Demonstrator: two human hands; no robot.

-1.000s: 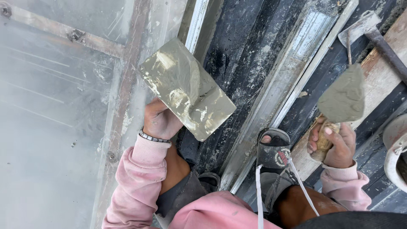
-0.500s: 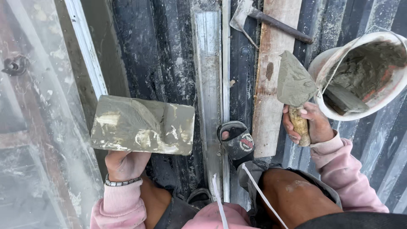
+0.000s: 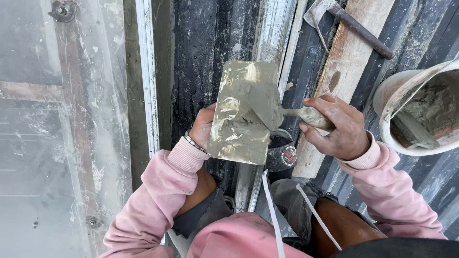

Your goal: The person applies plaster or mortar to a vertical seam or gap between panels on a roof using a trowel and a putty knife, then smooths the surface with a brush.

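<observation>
A flat rectangular mortar board [image 3: 241,112], smeared with grey mortar, is held up from beneath by the left hand [image 3: 203,126], whose fingers are closed on a grip hidden under the board. The right hand [image 3: 337,126] is wrapped tightly around the handle of a pointed trowel [image 3: 267,105] — its blade is laid on the board's upper right part, in the wet mortar. A white bucket [image 3: 389,102] of mortar stands just beside the right hand. Half a second earlier the trowel was held up next to the bucket, well apart from the board — the two have since been brought together.
</observation>
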